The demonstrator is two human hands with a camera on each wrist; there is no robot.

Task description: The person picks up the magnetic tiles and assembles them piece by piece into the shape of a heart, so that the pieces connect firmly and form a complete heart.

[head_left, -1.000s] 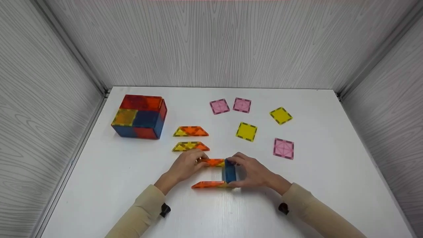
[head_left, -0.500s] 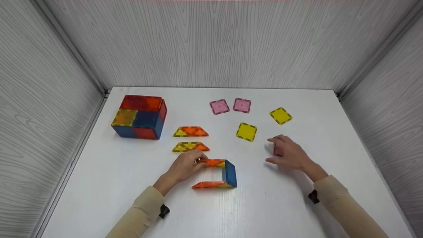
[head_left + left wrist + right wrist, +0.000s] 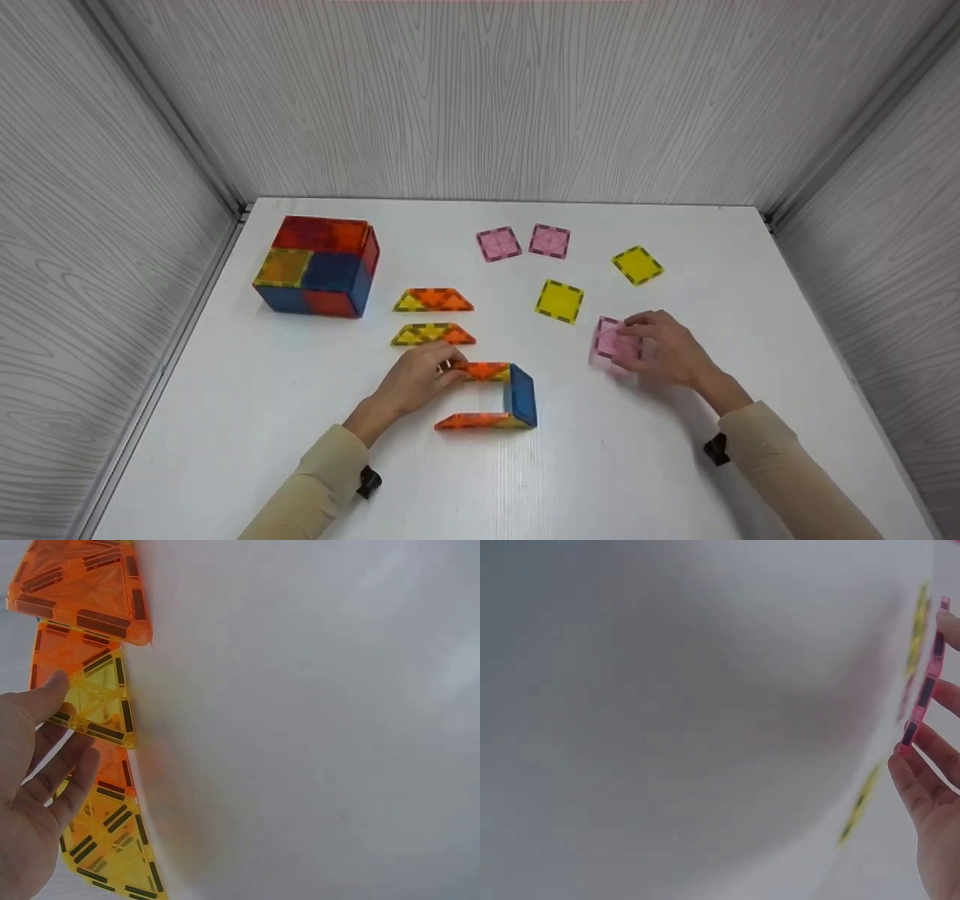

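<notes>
Transparent magnetic tiles form a three-sided frame in the head view. Its right side is a blue tile (image 3: 523, 396); orange-and-yellow strips make the near side (image 3: 472, 421) and the far side (image 3: 486, 370). My left hand (image 3: 416, 381) pinches the left end of the far strip; in the left wrist view the thumb lies on the yellow triangle tile (image 3: 97, 697), fingers behind. Off to the right, my right hand (image 3: 669, 354) holds a pink square tile (image 3: 607, 339) by its edges. The right wrist view shows this pink tile (image 3: 928, 686) edge-on, raised above the table.
A box of red, blue and yellow tiles (image 3: 319, 266) stands at the back left. Two flat trapezoid strips (image 3: 433, 300) lie behind my left hand. Two pink squares (image 3: 550, 241) and two yellow squares (image 3: 559, 301) are spread over the table's back and right.
My right hand has left the blue tile, moved right and picked up the pink square, which has shifted slightly left. The left hand stays on the far strip.
</notes>
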